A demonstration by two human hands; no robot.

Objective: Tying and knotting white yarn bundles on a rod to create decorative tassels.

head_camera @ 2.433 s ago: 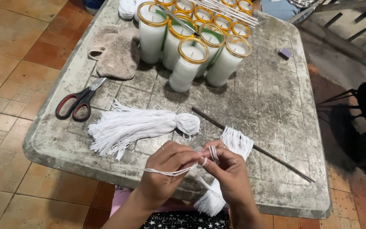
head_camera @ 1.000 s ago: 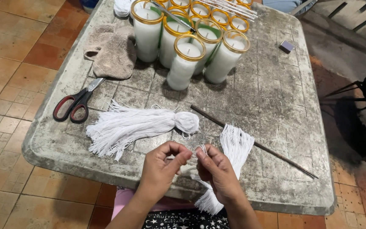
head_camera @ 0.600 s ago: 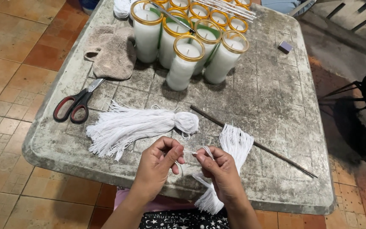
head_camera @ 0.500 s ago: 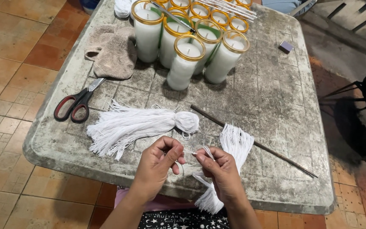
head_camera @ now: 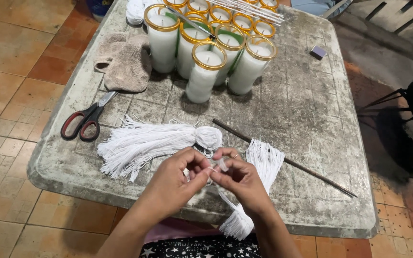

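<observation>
My left hand (head_camera: 177, 179) and my right hand (head_camera: 241, 180) meet fingertip to fingertip over the near edge of the grey table (head_camera: 307, 119). Between them they pinch a thin white string (head_camera: 212, 169). A bundle of cut white strings (head_camera: 259, 177) lies under my right hand and hangs over the table's front edge. A larger white string tassel (head_camera: 144, 143) lies just beyond my left hand, its knotted head pointing right.
Several tall white glass candles with gold rims (head_camera: 201, 71) stand at the back of the table. Red-and-black scissors (head_camera: 84, 119) lie at the left, beside a beige cloth (head_camera: 125, 62). A thin dark rod (head_camera: 288, 160) lies diagonally at the right. A small box (head_camera: 317, 51) sits far right.
My hands have come closer together, and the string between them is now short and pinched at the fingertips. The tassel, bundle and scissors have not moved.
</observation>
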